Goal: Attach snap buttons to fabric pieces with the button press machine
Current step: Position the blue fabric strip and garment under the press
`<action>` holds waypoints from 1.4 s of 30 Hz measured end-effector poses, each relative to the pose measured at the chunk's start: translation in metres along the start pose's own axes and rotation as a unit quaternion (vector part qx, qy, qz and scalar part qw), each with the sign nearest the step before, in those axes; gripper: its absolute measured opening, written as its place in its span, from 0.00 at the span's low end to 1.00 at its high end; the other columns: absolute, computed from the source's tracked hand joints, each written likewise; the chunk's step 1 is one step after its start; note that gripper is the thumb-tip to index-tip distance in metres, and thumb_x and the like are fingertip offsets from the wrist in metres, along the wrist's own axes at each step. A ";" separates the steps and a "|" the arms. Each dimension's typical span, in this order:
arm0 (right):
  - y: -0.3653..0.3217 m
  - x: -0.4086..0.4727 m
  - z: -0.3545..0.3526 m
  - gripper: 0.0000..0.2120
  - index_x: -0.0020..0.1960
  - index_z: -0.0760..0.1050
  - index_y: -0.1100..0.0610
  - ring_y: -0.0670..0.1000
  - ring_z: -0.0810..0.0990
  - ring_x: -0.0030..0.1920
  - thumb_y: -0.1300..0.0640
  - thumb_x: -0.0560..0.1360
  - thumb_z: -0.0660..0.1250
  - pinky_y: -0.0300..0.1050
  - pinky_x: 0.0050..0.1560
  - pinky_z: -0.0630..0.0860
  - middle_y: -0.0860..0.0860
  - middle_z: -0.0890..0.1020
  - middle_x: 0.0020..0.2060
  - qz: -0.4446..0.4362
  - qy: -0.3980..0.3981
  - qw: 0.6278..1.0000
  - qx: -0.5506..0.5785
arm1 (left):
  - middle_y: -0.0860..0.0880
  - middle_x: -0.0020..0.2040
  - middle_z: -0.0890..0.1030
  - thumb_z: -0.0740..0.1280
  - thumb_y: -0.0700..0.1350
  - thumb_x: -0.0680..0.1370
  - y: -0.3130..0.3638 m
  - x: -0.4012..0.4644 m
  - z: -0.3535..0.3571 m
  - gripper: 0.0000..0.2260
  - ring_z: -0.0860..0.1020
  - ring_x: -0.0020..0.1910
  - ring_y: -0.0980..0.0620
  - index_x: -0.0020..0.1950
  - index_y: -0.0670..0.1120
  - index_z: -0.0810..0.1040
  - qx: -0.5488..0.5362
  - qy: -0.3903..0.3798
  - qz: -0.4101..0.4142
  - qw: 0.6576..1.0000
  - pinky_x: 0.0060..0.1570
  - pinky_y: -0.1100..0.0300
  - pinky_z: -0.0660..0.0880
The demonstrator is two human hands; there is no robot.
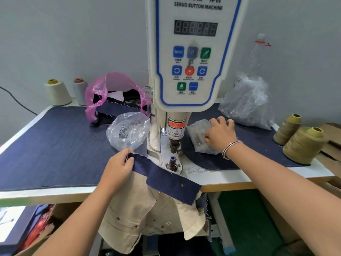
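Left hand (118,168) pinches the far end of the navy fabric strip (166,177), keeping it beside the lower die (172,162) of the button press machine (190,52); right hand (219,134) reaches with curled fingers into a small bag (198,134) (probably for a snap). Strip's long axis runs from upper left to lower right across the table edge (239,179)

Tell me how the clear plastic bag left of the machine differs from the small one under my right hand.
The clear bag left of the machine is puffed up, open at the top and untouched; the small bag lies flat on the denim cover with the right hand on it, fingers curled at its edge. The left one looks larger and glossier, the right one cloudier. Both are see-through plastic with small metal parts inside.
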State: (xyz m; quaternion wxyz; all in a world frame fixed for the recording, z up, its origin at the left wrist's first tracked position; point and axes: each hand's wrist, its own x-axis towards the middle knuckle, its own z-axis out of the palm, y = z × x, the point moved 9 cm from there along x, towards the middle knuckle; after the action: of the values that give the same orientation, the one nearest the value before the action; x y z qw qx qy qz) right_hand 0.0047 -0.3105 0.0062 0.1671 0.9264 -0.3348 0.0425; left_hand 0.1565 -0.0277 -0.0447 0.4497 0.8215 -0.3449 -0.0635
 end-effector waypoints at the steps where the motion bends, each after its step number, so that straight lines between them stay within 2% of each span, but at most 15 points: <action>1: -0.002 0.002 0.000 0.16 0.61 0.75 0.53 0.55 0.63 0.62 0.50 0.78 0.56 0.53 0.62 0.58 0.50 0.70 0.62 0.003 0.002 1.000 -0.014 | 0.49 0.38 0.78 0.60 0.36 0.76 0.000 0.000 0.000 0.09 0.74 0.40 0.51 0.41 0.49 0.73 0.000 0.001 0.000 1.000 0.41 0.56 0.69; 3: -0.008 0.004 -0.003 0.15 0.59 0.76 0.54 0.55 0.65 0.60 0.53 0.78 0.56 0.54 0.62 0.59 0.51 0.71 0.58 -0.004 0.015 0.999 -0.043 | 0.51 0.37 0.77 0.60 0.36 0.76 0.000 0.000 -0.001 0.10 0.73 0.39 0.53 0.40 0.50 0.73 0.002 0.004 0.000 1.000 0.40 0.57 0.69; 6: -0.020 0.006 -0.002 0.14 0.58 0.78 0.53 0.55 0.66 0.60 0.57 0.77 0.57 0.55 0.65 0.57 0.51 0.72 0.57 -0.028 0.007 0.996 -0.084 | 0.51 0.38 0.78 0.60 0.36 0.76 -0.001 0.001 0.000 0.10 0.74 0.40 0.51 0.41 0.50 0.73 -0.001 0.003 -0.003 1.000 0.41 0.56 0.70; 12: -0.026 0.010 0.000 0.12 0.58 0.77 0.51 0.54 0.69 0.61 0.54 0.76 0.60 0.57 0.67 0.54 0.51 0.74 0.58 -0.057 -0.019 0.991 -0.121 | 0.51 0.38 0.78 0.60 0.36 0.76 -0.004 0.002 0.001 0.10 0.75 0.41 0.50 0.41 0.51 0.74 0.002 0.000 -0.010 1.000 0.42 0.53 0.71; 18: -0.016 0.009 0.004 0.13 0.58 0.76 0.52 0.54 0.69 0.61 0.57 0.76 0.59 0.57 0.66 0.56 0.52 0.72 0.58 -0.007 -0.056 0.998 -0.040 | 0.51 0.37 0.78 0.60 0.36 0.75 -0.005 0.002 0.001 0.10 0.74 0.40 0.50 0.40 0.51 0.73 -0.002 -0.001 -0.010 1.000 0.41 0.54 0.70; 21: -0.010 0.006 0.004 0.12 0.56 0.76 0.53 0.54 0.70 0.59 0.56 0.77 0.58 0.58 0.65 0.57 0.52 0.72 0.55 0.010 -0.046 0.999 0.009 | 0.50 0.37 0.78 0.60 0.36 0.76 -0.005 0.002 0.002 0.09 0.74 0.40 0.49 0.41 0.48 0.74 -0.010 -0.002 -0.010 1.000 0.40 0.55 0.69; 25: 0.000 -0.001 0.002 0.10 0.49 0.78 0.53 0.55 0.67 0.58 0.54 0.76 0.59 0.63 0.69 0.50 0.52 0.70 0.53 0.022 -0.030 0.998 0.058 | 0.50 0.37 0.77 0.60 0.36 0.76 -0.003 0.002 0.001 0.09 0.73 0.39 0.50 0.41 0.48 0.74 -0.015 -0.002 -0.008 1.000 0.40 0.56 0.69; 28: 0.014 -0.009 -0.007 0.08 0.42 0.80 0.52 0.55 0.63 0.62 0.53 0.75 0.62 0.65 0.70 0.42 0.50 0.68 0.54 0.038 0.004 0.991 0.126 | 0.50 0.37 0.77 0.60 0.35 0.76 -0.003 0.001 0.001 0.08 0.73 0.39 0.51 0.41 0.47 0.75 -0.016 0.000 -0.008 1.000 0.40 0.56 0.69; 30: 0.023 -0.019 -0.018 0.08 0.40 0.81 0.52 0.54 0.61 0.64 0.52 0.74 0.66 0.64 0.70 0.40 0.50 0.68 0.55 0.040 0.053 0.985 0.161 | 0.50 0.37 0.77 0.60 0.36 0.76 -0.004 0.001 0.001 0.09 0.73 0.39 0.50 0.41 0.47 0.75 -0.015 0.000 -0.009 1.000 0.40 0.55 0.69; 32: 0.034 -0.033 -0.032 0.06 0.38 0.81 0.52 0.55 0.62 0.65 0.52 0.72 0.70 0.61 0.69 0.42 0.50 0.70 0.56 0.038 0.115 0.973 0.198 | 0.50 0.37 0.78 0.60 0.36 0.76 -0.005 0.001 0.001 0.09 0.74 0.40 0.49 0.41 0.48 0.74 -0.016 -0.001 -0.012 1.000 0.41 0.54 0.69; 34: 0.043 -0.050 -0.048 0.05 0.37 0.81 0.52 0.56 0.64 0.64 0.52 0.70 0.73 0.55 0.66 0.48 0.51 0.72 0.55 0.035 0.181 0.954 0.237 | 0.50 0.38 0.78 0.60 0.36 0.76 -0.005 0.001 0.002 0.09 0.74 0.41 0.49 0.41 0.49 0.74 -0.016 -0.004 -0.011 1.000 0.41 0.54 0.69; 37: 0.024 -0.077 -0.062 0.05 0.36 0.80 0.50 0.56 0.67 0.59 0.53 0.68 0.75 0.45 0.55 0.52 0.50 0.75 0.51 -0.055 0.219 0.942 0.250 | 0.51 0.38 0.78 0.60 0.36 0.76 -0.005 0.002 0.002 0.11 0.74 0.40 0.50 0.40 0.51 0.74 -0.014 -0.006 -0.009 1.000 0.41 0.55 0.69; 40: -0.017 -0.093 -0.049 0.05 0.36 0.79 0.49 0.55 0.71 0.55 0.54 0.67 0.75 0.44 0.51 0.52 0.48 0.76 0.48 -0.166 0.166 0.953 0.189 | 0.51 0.37 0.77 0.59 0.39 0.74 -0.004 0.001 0.002 0.09 0.73 0.39 0.52 0.39 0.52 0.74 -0.024 -0.009 -0.006 1.000 0.40 0.56 0.68; 42: -0.026 -0.092 -0.034 0.04 0.36 0.80 0.48 0.55 0.73 0.55 0.53 0.68 0.74 0.46 0.51 0.53 0.47 0.76 0.48 -0.167 0.120 0.964 0.166 | 0.51 0.36 0.77 0.57 0.42 0.72 -0.003 0.000 0.002 0.08 0.72 0.38 0.52 0.38 0.52 0.73 -0.032 -0.010 -0.004 0.999 0.39 0.56 0.68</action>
State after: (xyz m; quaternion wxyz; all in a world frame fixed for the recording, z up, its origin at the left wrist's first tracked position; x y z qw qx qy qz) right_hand -0.0485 -0.2240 0.0136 0.0543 0.9720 -0.1413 0.1797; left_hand 0.1569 -0.0277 -0.0483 0.4718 0.8075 -0.3437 -0.0846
